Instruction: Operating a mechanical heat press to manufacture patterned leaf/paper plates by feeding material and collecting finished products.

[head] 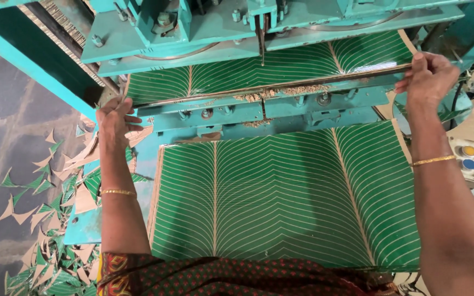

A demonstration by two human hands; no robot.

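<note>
**Green sheet held square under the press**

While the stack of green leaf-patterned sheets (281, 203) lies flat on the machine's table, filling it from the near edge up to the press, both hands hold the far end of the work at the cutter. The left hand (115, 121) sits at the left edge of the table, fingers curled and pinching the left end of the long thin strip (270, 86) that runs across the sheet. The right hand (430, 77) is at the right edge, thumb and fingers closed on the strip's other end. Each wrist wears a thin gold bangle.

The strip spans the full width of the upper green sheet (259, 68), which lies under the teal press head (220, 27). A little heap of brown dust (281, 92) sits along the strip near its middle. A box with a yellow and a blue button (468, 156) rests at the right edge of the table, near the right forearm. Triangular offcuts (45, 219) litter the floor off the left side.

By the look of it, the step in hand is lining up the sheet across the press. The next move seems to call for both ends to stay level and for fingers to be well out from under the head.
</note>
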